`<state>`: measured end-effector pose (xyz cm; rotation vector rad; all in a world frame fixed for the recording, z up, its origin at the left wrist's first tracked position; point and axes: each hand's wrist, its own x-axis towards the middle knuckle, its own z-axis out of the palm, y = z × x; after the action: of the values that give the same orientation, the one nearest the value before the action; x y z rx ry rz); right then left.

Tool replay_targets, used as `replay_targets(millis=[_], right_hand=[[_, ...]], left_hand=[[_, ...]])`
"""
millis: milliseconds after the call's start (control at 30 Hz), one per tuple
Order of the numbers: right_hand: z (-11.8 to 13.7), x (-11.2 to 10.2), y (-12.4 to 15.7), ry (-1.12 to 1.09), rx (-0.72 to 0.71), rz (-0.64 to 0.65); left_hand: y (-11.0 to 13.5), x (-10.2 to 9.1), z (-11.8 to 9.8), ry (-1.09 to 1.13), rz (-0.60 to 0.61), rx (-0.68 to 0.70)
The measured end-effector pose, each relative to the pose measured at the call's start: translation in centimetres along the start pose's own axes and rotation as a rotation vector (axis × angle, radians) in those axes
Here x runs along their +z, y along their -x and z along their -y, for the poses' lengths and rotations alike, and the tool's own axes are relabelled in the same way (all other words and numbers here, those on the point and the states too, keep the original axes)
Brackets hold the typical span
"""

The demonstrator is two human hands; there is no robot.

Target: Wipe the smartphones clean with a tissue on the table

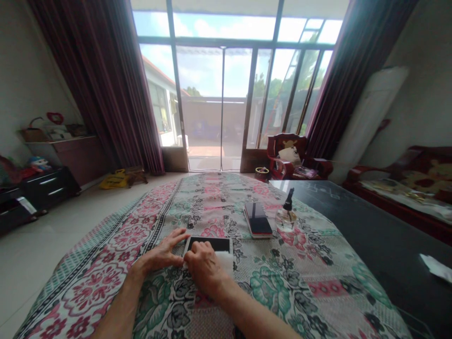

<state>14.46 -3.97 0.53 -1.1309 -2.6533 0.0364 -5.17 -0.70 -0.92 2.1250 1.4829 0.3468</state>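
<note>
A white-edged phone (212, 244) with a dark screen lies flat on the floral cloth (148, 221). My left hand (163, 253) rests beside its left end, fingers stretched out and touching that edge. My right hand (204, 267) is closed, its fingers pressed onto a white wipe (226, 260) at the phone's near edge. Part of the phone is hidden under my right hand.
A second dark phone (258, 219) lies farther right on the cloth, next to a small clear spray bottle (286, 214) with a black top. The dark tabletop (370, 235) shows on the right, with a white scrap (438, 267). Beyond stand a sofa, a chair and cabinets.
</note>
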Motion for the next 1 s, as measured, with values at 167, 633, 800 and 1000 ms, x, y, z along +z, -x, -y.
replay_targets(millis=[167, 633, 800, 1000], right_hand=[[-0.4, -0.9, 0.7, 0.003, 0.049, 0.011], [-4.1, -2.6, 5.3, -0.027, 0.129, 0.009], [-4.9, -3.0, 6.4, -0.016, 0.16, 0.02], [-5.6, -4.2, 7.7, -0.035, 0.206, 0.017]], left_hand=[[-0.1, 0.2, 0.5, -0.01, 0.005, 0.018], [0.0, 0.1, 0.4, -0.01, 0.008, 0.004], [0.3, -0.2, -1.2, -0.006, -0.002, -0.047], [0.6, -0.6, -2.4, 0.001, 0.012, -0.08]])
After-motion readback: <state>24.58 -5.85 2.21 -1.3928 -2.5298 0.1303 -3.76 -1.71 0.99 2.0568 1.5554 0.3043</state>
